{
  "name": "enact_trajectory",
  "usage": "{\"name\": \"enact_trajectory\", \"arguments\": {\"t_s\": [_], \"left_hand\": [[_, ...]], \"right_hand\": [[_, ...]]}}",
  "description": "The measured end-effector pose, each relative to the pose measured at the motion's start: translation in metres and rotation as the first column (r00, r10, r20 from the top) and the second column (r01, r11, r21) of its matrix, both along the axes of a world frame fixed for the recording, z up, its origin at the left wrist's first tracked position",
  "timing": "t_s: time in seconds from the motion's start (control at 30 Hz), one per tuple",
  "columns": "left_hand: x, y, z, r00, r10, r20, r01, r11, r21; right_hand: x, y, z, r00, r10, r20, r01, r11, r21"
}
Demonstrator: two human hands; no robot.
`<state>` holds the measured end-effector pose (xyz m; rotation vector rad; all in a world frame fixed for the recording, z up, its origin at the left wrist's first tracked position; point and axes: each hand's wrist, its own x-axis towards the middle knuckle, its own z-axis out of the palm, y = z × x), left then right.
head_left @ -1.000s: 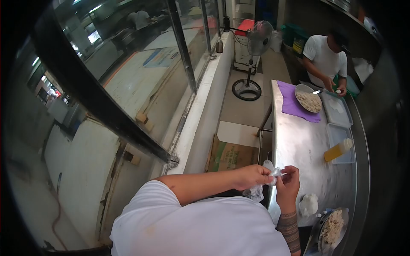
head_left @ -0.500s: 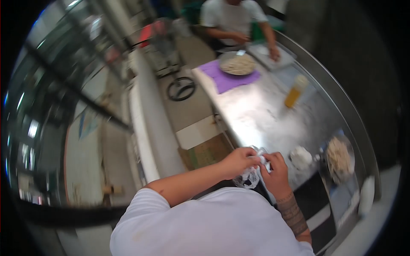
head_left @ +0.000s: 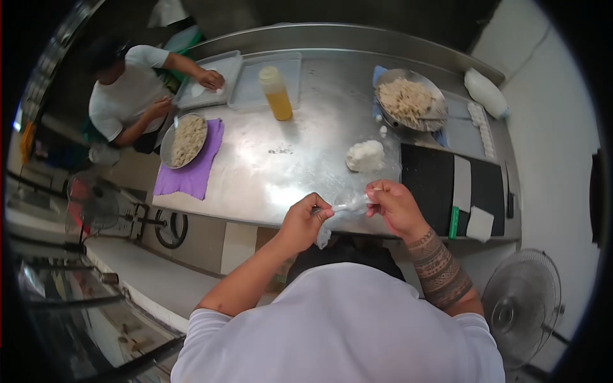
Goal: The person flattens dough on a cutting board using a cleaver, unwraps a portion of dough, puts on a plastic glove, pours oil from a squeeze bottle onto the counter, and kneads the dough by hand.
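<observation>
A thin clear plastic bag (head_left: pixel 348 203) is stretched between my two hands, just over the front edge of the steel table (head_left: pixel 252 175). My left hand (head_left: pixel 305 222) pinches one end of it, and a crumpled piece hangs below those fingers. The opposite end is gripped by the fingertips of my right hand (head_left: pixel 394 207). Beyond my right hand lies a white powdery mound (head_left: pixel 366 156), possibly flour, with small white lumps near it.
A steel bowl of pale shredded food (head_left: pixel 408 99) sits behind a black board (head_left: pixel 428 185). Left of centre stand a squeeze bottle (head_left: pixel 276 96) and another bowl (head_left: pixel 185 142) on a purple cloth (head_left: pixel 200 175). A co-worker (head_left: pixel 131 89) handles something at a tray (head_left: pixel 207 80).
My view has swung to the right, bringing the black board and floor fan into sight. My hands have moved apart, drawing the plastic bag out between them.
</observation>
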<state>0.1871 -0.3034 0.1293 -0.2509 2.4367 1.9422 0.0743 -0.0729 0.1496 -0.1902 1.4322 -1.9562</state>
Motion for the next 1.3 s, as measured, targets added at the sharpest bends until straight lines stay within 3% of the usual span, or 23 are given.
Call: {"name": "enact_trajectory", "arguments": {"t_s": [0.1,0.2,0.27,0.37,0.43,0.53,0.67,0.73,0.8,0.87,1.0,1.1,1.2,1.27,1.3], "left_hand": [[-0.004,-0.003,-0.007,0.995,-0.046,0.089,0.052,0.996,-0.068],[0.001,-0.003,-0.021,0.987,-0.076,0.142,0.094,0.987,-0.129],[0.009,-0.009,-0.036,0.967,-0.099,0.233,0.132,0.983,-0.131],[0.028,-0.033,-0.074,0.927,-0.171,0.335,0.094,0.968,0.235],[0.039,-0.038,-0.085,0.922,-0.049,0.385,-0.094,0.935,0.343],[0.035,-0.029,-0.076,0.905,0.197,0.378,-0.365,0.817,0.446],[0.009,-0.029,-0.052,0.83,0.526,0.185,-0.519,0.608,0.601],[-0.001,-0.027,-0.042,0.792,0.58,0.19,-0.586,0.635,0.503],[-0.003,-0.019,-0.04,0.761,0.617,0.2,-0.637,0.655,0.406],[0.002,-0.006,-0.053,0.774,0.601,0.197,-0.629,0.699,0.34],[0.007,0.027,-0.09,0.778,0.547,0.31,-0.622,0.739,0.259],[-0.011,0.06,-0.11,0.843,0.504,0.186,-0.509,0.86,-0.025],[-0.058,0.1,-0.065,0.924,0.345,-0.164,-0.381,0.808,-0.449],[-0.094,0.117,-0.051,0.91,0.175,-0.375,-0.384,0.698,-0.604],[-0.112,0.126,-0.042,0.915,0.156,-0.371,-0.371,0.686,-0.626]], "right_hand": [[-0.004,0.003,-0.033,0.983,-0.07,-0.168,0.09,0.989,0.116],[-0.008,0.009,-0.07,0.963,0.025,-0.27,0.076,0.931,0.358],[-0.005,0.009,-0.08,0.982,0.079,-0.174,-0.011,0.932,0.362],[0.004,-0.001,-0.096,0.984,0.159,-0.083,-0.119,0.925,0.36],[0.003,-0.015,-0.101,0.983,0.182,-0.04,-0.16,0.935,0.315],[-0.032,-0.04,-0.115,0.904,0.172,-0.392,-0.037,0.944,0.327],[-0.132,-0.064,-0.06,0.968,0.184,-0.17,-0.147,0.967,0.209],[-0.212,-0.076,-0.051,0.99,-0.055,-0.128,0.055,0.998,-0.006],[-0.274,-0.069,-0.015,0.937,-0.331,-0.111,0.314,0.939,-0.142],[-0.3,-0.051,0.007,0.847,-0.524,-0.089,0.507,0.846,-0.163],[-0.259,0.006,-0.017,0.871,-0.403,-0.28,0.403,0.913,-0.059],[-0.187,0.053,-0.075,0.915,-0.25,-0.316,0.297,0.949,0.108],[-0.115,0.093,-0.096,0.965,-0.073,-0.253,0.133,0.965,0.228],[-0.084,0.109,-0.088,0.983,0.032,-0.181,0.027,0.95,0.31],[-0.077,0.111,-0.09,0.976,0.044,-0.213,0.019,0.959,0.284]]}}
